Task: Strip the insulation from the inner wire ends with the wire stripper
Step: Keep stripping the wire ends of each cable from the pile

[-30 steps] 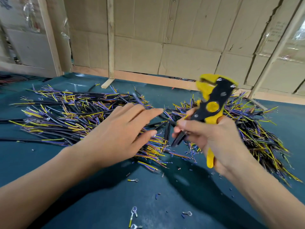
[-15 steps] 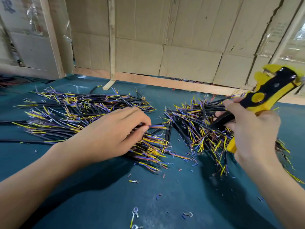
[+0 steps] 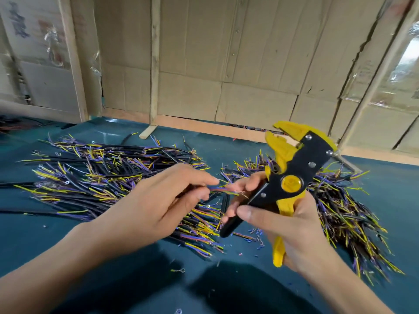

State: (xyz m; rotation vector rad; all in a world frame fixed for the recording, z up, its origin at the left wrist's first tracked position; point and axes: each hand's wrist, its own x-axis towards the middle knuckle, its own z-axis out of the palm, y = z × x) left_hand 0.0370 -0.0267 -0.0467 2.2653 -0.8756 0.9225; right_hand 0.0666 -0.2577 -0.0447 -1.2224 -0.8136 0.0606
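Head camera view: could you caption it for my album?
Left hand pinches a cable's coloured wire ends beside the yellow-black wire stripper held in the right hand, between two cable piles.

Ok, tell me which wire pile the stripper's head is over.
The right pile: the stripper, gripped by the right hand, rises in front of it. The left pile lies beyond the left hand.

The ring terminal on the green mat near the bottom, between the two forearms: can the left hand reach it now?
Probably not at once. The left hand pinches a cable, so it must let go first. Otherwise the way to the ring terminal looks free: only bare mat lies between.
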